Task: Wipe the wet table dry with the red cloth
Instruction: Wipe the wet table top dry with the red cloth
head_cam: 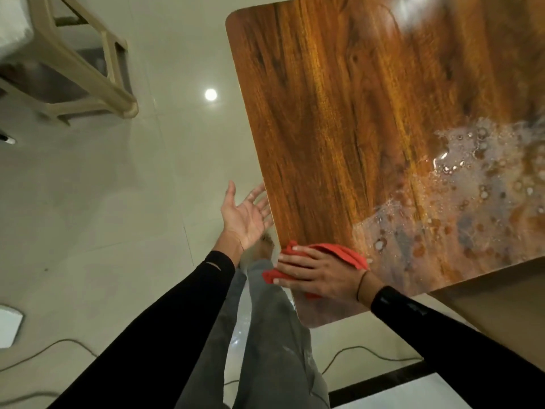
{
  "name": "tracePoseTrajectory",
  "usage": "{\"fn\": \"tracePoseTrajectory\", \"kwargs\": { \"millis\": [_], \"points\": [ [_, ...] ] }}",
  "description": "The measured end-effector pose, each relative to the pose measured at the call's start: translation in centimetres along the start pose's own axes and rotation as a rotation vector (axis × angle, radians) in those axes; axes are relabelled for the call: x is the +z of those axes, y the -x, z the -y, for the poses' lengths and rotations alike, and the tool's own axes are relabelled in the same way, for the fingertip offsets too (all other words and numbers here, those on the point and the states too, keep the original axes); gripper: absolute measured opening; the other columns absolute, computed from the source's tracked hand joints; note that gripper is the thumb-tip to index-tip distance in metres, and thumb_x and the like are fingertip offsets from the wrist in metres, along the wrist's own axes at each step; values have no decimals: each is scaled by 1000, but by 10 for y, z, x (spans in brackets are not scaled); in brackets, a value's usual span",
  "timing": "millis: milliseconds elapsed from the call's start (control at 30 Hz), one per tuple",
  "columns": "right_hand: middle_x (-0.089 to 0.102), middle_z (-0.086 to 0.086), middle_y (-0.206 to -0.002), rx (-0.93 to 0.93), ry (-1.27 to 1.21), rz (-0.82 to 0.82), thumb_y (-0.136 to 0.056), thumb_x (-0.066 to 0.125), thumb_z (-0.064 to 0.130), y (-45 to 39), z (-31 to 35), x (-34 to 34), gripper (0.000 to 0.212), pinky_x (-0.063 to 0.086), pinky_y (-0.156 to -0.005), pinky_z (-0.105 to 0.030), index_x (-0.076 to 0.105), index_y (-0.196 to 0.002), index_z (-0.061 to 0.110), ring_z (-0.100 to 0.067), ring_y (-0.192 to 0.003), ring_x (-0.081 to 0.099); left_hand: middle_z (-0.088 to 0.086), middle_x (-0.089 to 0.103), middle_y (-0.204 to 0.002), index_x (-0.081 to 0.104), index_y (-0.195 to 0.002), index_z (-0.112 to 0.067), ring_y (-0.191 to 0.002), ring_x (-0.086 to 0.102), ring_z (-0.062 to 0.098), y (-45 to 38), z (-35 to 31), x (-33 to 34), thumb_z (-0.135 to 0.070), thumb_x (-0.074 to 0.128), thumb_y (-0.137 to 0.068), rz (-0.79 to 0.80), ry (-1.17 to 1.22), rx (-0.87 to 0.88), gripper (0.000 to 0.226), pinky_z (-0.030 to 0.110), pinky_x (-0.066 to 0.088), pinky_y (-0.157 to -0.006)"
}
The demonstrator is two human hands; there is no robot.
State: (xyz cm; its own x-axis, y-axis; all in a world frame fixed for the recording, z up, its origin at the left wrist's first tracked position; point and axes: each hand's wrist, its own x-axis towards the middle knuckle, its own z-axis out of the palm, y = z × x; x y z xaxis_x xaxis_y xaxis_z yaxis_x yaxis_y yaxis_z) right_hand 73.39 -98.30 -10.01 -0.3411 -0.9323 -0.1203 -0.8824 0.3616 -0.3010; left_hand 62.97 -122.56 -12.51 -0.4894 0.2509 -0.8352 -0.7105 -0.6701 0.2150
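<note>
Down at the near left edge of the table (339, 113) we press the red cloth (342, 251), bunched and partly draped over the rim. Most of it is hidden under our right hand (318, 274); only a ridge behind the knuckles, a fold below the fingertips and a small scrap under the palm show, so we cannot tell its full shape. That hand lies flat on top, fingers spread and stretched toward the edge, pushing down on the cloth rather than clenching it. A thin band circles the wrist above a black sleeve (442, 329).

Our left hand (246, 215) is off the table, just beside its edge, palm turned up and wide open, holding nothing; its fingertips come close to the rim, and we cannot tell whether they touch it.

Further right, a foamy wet patch (460, 190) with bubbles spreads across the wood and runs out of view at the right border. Glare washes out the far corner of the tabletop. A brown slab (495, 293) at the lower right covers the table's near corner; what it is we cannot make out.

Below, grey trousers (271, 335) stand on the pale tiled floor (147, 187), a thin cable (368, 351) trailing across it. A beige plastic chair (88, 69) is cut off at the top left.
</note>
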Motion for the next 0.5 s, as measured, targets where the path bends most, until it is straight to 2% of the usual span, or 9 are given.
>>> {"fn": "tracePoseTrajectory", "kwargs": {
  "millis": [67,200,300,400,500],
  "points": [
    [9,-7,-181,-8,21,36,-104,62,33,10,15,1,87,-9,-135,-52,9,-173,20,-30,-168,-1,19,63,-150,49,-158,-12,-138,58,36,13,20,4,-83,38,-97,7,-36,-36,94,56,34,-128],
    [8,-8,-181,-71,19,79,-106,62,28,5,-7,-7,88,-1,-136,-51,6,-174,21,-30,-168,3,27,62,-150,51,-154,-8,-144,57,43,31,55,-1,-81,32,-101,28,-14,-147,93,57,39,-125],
    [6,-6,-181,22,-38,54,-110,49,23,-6,-39,-17,75,3,-136,-51,9,-173,26,-27,-168,3,25,56,-157,52,-156,-7,-153,47,42,35,67,-20,-88,30,-96,32,27,-203,104,56,30,-131],
    [11,-6,-181,101,-67,44,-113,36,31,-28,-76,-31,65,10,-136,-52,12,-173,28,-26,-168,6,22,52,-162,65,-149,-11,-159,36,43,35,77,-36,-91,38,-86,64,20,-150,106,59,20,-134],
    [14,-4,-180,119,-59,19,-114,31,37,-43,-97,-38,63,12,-136,-52,12,-173,28,-25,-168,8,27,50,-161,74,-137,-8,-157,39,44,30,91,-41,-96,38,-83,101,53,-70,110,61,25,-132]
  ]
}}
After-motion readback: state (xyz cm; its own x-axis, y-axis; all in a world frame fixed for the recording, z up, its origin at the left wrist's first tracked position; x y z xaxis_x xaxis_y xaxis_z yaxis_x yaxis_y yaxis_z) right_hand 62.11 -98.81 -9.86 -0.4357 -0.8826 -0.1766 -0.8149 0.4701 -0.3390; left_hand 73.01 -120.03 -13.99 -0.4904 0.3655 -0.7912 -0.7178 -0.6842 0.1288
